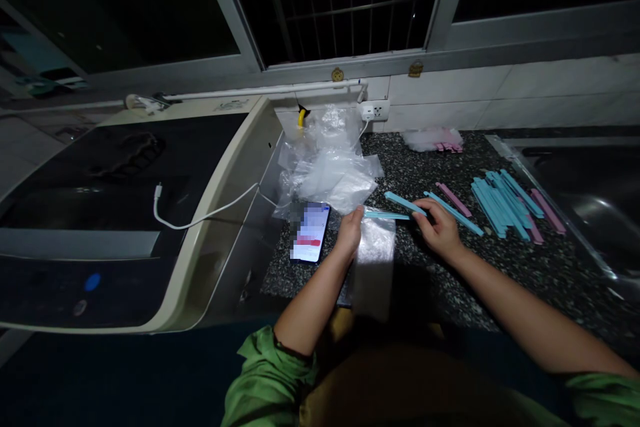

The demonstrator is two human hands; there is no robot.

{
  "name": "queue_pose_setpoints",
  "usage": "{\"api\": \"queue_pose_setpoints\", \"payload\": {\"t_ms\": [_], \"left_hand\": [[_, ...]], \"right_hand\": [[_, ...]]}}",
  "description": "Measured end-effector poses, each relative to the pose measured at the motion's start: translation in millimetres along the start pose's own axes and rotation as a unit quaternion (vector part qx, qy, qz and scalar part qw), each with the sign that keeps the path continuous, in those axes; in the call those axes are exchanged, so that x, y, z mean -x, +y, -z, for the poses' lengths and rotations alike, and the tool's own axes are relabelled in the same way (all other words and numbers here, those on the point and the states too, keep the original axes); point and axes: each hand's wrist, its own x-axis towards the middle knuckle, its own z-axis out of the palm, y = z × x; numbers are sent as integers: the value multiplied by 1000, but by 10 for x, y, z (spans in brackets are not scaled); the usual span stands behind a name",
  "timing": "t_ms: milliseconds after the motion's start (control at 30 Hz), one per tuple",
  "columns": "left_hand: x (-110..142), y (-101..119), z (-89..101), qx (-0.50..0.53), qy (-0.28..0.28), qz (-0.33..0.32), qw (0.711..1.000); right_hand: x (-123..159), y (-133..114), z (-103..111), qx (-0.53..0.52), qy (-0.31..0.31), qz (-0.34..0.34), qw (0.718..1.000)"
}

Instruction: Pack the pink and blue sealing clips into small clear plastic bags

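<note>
My left hand pinches one end of a thin light-blue bag sealing clip, which lies level. Directly below it is a clear plastic bag; whether the clip grips the bag I cannot tell. Between the thumb and fingers of my right hand is a second light-blue sealing clip, tilted with its far end up to the left. Another blue clip and a pink clip lie on the counter just beyond my right hand. A pile of blue clips lies farther right.
Crumpled clear bags lie at the back, near a wall socket. A lit phone rests left of my left hand. The washing machine, with a white cable across it, stands left; a sink is right. A bag of pink clips sits behind.
</note>
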Motion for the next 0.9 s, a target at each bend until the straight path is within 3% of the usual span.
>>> {"api": "queue_pose_setpoints", "payload": {"t_ms": [600, 900], "left_hand": [[-33, -37, 14, 8, 4, -15, 1000], [-56, -57, 37, -12, 15, -24, 1000]], "right_hand": [[-11, 51, 23, -34, 25, -37, 998], [-3, 106, 43, -48, 49, -104, 992]]}}
